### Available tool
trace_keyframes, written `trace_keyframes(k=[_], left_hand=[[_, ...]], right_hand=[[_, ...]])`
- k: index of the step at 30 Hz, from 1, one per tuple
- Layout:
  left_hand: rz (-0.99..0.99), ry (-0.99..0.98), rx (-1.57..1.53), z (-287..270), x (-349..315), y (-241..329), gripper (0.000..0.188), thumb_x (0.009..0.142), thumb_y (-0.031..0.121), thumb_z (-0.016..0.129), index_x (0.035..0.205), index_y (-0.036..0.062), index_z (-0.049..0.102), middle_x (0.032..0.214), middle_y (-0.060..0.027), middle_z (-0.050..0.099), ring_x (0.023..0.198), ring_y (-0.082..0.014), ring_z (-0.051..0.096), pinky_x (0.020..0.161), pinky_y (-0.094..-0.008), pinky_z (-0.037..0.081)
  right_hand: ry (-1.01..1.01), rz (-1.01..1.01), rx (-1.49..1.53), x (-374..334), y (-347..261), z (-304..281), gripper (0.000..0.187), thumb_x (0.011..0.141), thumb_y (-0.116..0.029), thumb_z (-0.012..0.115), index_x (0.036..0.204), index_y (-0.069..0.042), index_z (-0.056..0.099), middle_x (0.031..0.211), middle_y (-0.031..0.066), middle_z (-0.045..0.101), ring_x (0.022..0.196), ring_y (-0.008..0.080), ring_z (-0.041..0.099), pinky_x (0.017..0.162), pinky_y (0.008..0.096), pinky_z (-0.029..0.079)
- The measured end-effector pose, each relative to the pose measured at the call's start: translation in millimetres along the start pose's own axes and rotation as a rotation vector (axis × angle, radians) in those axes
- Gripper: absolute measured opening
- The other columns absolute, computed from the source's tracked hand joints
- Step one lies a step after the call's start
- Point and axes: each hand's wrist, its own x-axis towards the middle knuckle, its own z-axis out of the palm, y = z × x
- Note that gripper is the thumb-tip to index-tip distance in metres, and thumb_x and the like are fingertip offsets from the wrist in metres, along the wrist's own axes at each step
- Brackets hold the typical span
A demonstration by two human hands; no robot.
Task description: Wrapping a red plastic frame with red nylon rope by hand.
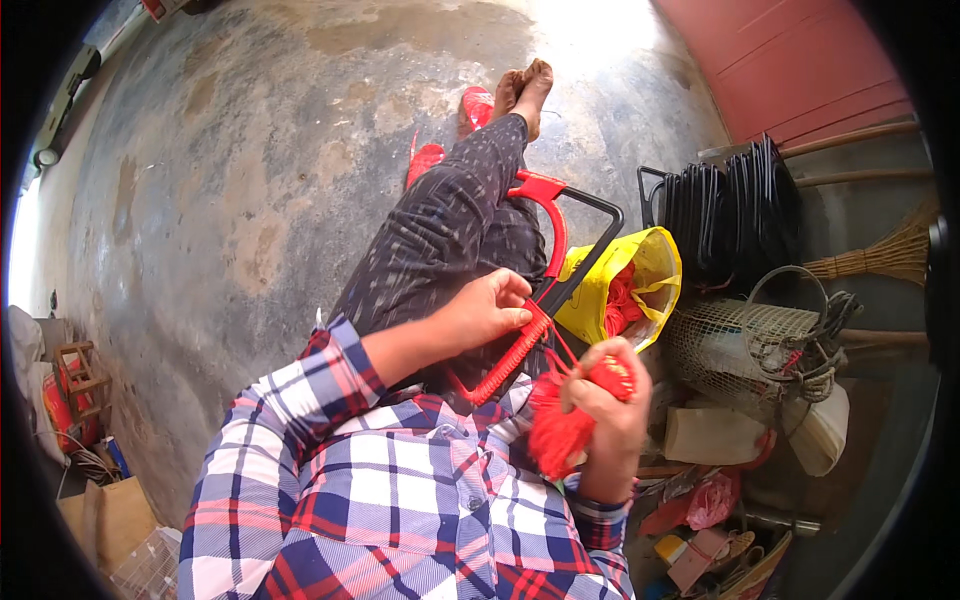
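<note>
Head view: the person sits with legs stretched out over a stained concrete floor [250, 170], bare feet crossed beside a pair of red sandals [450, 130]. A black frame [590, 255] lies across the lap, one arm of it already wound in red cord [512, 352] and a red curved piece running up its top end.

The left hand [487, 310] is closed on the wrapped arm of the frame, fingers curled over the red winding at its upper end. The right hand [605, 400] is closed around a bundle of red cord [560, 425] — a tassel-like tuft hangs below the fist, and thin strands run from it up to the frame. The two hands are near each other, not touching.

Just beyond the frame sits a yellow bag [640, 285] with more red cord inside. To its right stands a stack of black frames [735, 205], and below them a mesh basket [740, 340] with rope tangled on its rim. A broom [880, 255] lies at the far right. Below the basket is a clutter of small things — too jumbled to tell apart, possibly bags and tools.
</note>
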Motion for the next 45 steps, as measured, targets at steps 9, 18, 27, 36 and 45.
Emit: trace_keyframes(k=[9,18,27,36,45], left_hand=[[0.875,-0.263,1.036,55.3,-47.5,17.3,0.048,0.065,0.004,0.069,0.112,0.005,0.059,0.075,-0.0054,0.058,0.075,-0.0259,0.059,0.084,-0.0377,0.045],[0.418,0.058,0.209,32.1,-29.8,32.1,0.008,0.094,0.011,0.06,0.091,0.0033,0.059,0.07,0.0025,0.055,0.062,-0.0073,0.05,0.059,-0.0256,0.044],[0.035,0.217,-0.105,-22.7,26.9,28.2,0.026,0.102,0.03,0.048,0.093,0.0076,0.058,0.056,0.0064,0.04,0.043,-0.0045,0.03,0.044,-0.0244,0.034],[-0.016,0.17,0.195,-5.9,27.5,3.9,0.037,0.101,0.043,0.047,0.105,0.0076,0.054,0.072,-0.0016,0.058,0.042,-0.0081,0.042,0.036,-0.0257,0.032],[0.598,0.631,0.665,-7.2,-4.9,39.8,0.011,0.082,0.007,0.065,0.087,0.0028,0.056,0.067,-0.0015,0.055,0.063,-0.0048,0.051,0.057,-0.0253,0.046]], right_hand=[[0.392,-0.579,-0.041,-63.9,-62.7,-81.7,0.032,0.08,-0.003,0.059,0.11,0.002,0.049,0.091,0.0174,0.066,0.072,0.0172,0.063,0.073,0.0289,0.051],[0.589,-0.726,0.229,-92.6,-90.7,-233.5,0.037,0.083,-0.017,0.061,0.113,0.005,0.056,0.101,0.0121,0.059,0.093,0.0246,0.058,0.088,0.0406,0.047],[-0.131,-0.454,-1.009,47.7,67.5,-50.5,0.043,0.07,-0.001,0.064,0.113,-0.001,0.059,0.109,0.0163,0.062,0.099,0.0297,0.063,0.09,0.0366,0.049],[-0.187,-0.21,-0.593,111.7,70.6,-19.5,0.052,0.08,-0.001,0.064,0.13,0.002,0.05,0.125,0.0174,0.057,0.107,0.0288,0.063,0.094,0.0345,0.049],[0.132,-0.227,-0.377,63.0,48.5,-23.5,0.021,0.08,-0.001,0.07,0.098,-0.001,0.06,0.109,0.0048,0.06,0.094,0.012,0.057,0.084,0.0258,0.046]])
